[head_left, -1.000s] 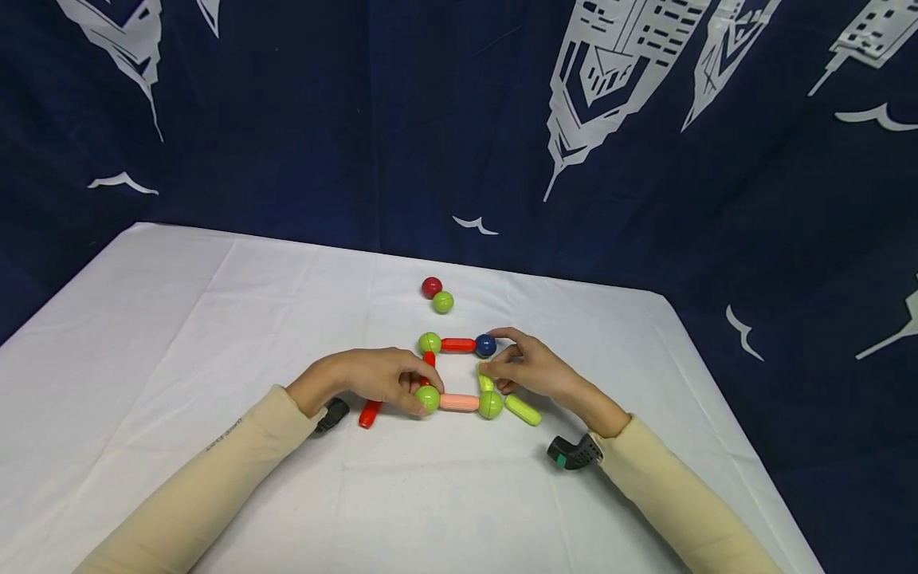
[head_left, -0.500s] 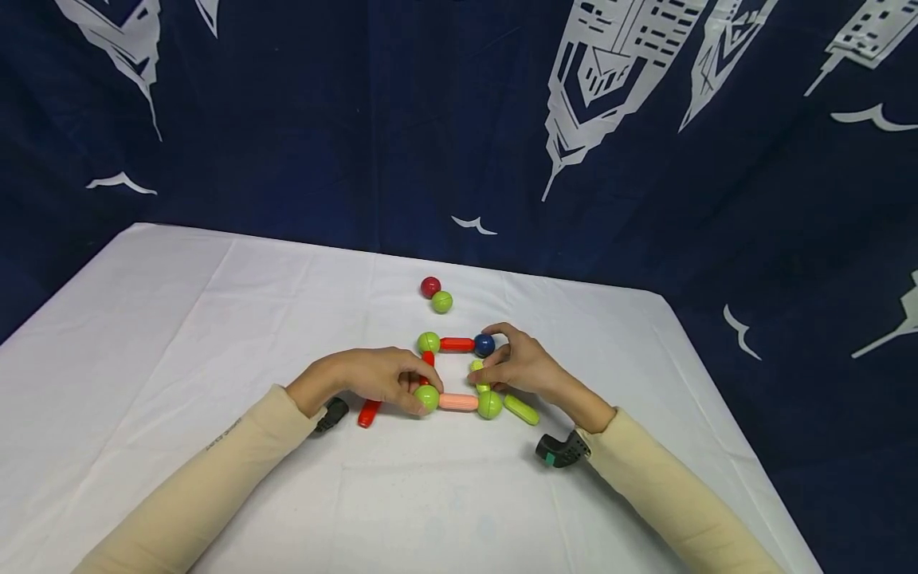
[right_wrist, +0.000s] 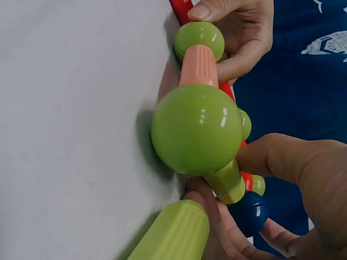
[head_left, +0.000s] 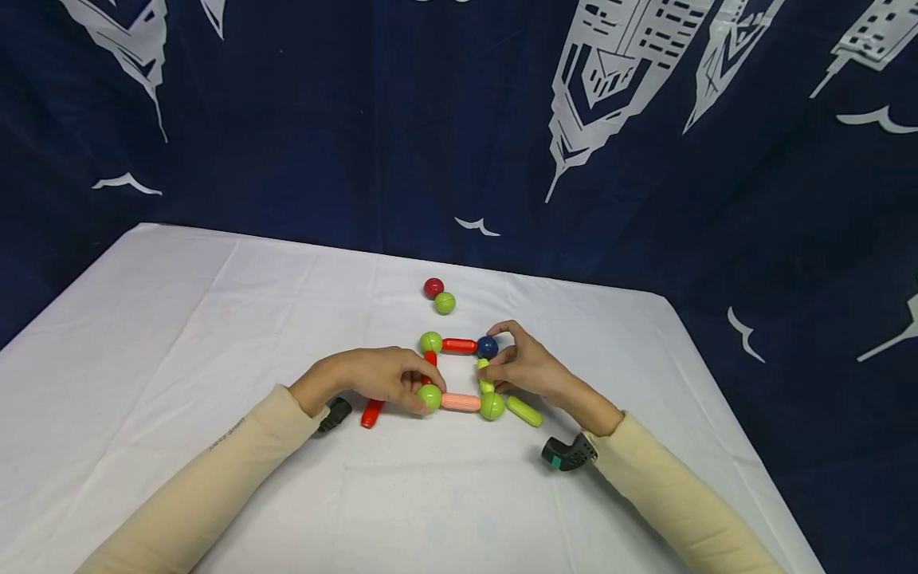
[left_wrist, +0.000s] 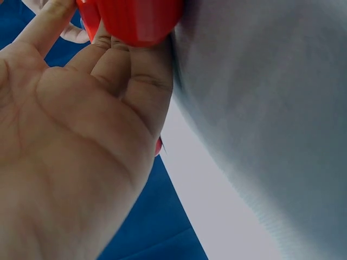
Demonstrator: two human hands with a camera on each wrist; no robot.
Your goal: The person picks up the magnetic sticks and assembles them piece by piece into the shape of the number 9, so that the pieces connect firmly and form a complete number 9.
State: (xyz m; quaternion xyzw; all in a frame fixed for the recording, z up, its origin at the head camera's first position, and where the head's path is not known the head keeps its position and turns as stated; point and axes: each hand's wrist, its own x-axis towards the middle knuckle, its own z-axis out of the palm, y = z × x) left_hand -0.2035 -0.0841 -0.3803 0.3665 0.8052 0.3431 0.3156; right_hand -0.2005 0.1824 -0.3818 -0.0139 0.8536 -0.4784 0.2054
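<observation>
In the head view, the left hand (head_left: 383,379), at the middle of the frame, holds a green ball (head_left: 429,398) between thumb and forefinger. A pink rod (head_left: 461,402) runs right from that ball to a second green ball (head_left: 492,406). The right hand (head_left: 531,368), right of centre, pinches a yellow rod (head_left: 487,387) narrowly; the rod sits at its fingertips, just above the second green ball. One finger reaches up to the blue ball (head_left: 488,347).

In the left wrist view, a thick red rod (left_wrist: 142,19) crosses the top of the frame over the fingers; the hand's hold on the ball cannot be told here.

In the right wrist view, the yellow rod, right of bottom centre, lies between thumb and fingers, one end against the large green ball; a loose lime rod (right_wrist: 173,233) lies at the lower edge.
</observation>
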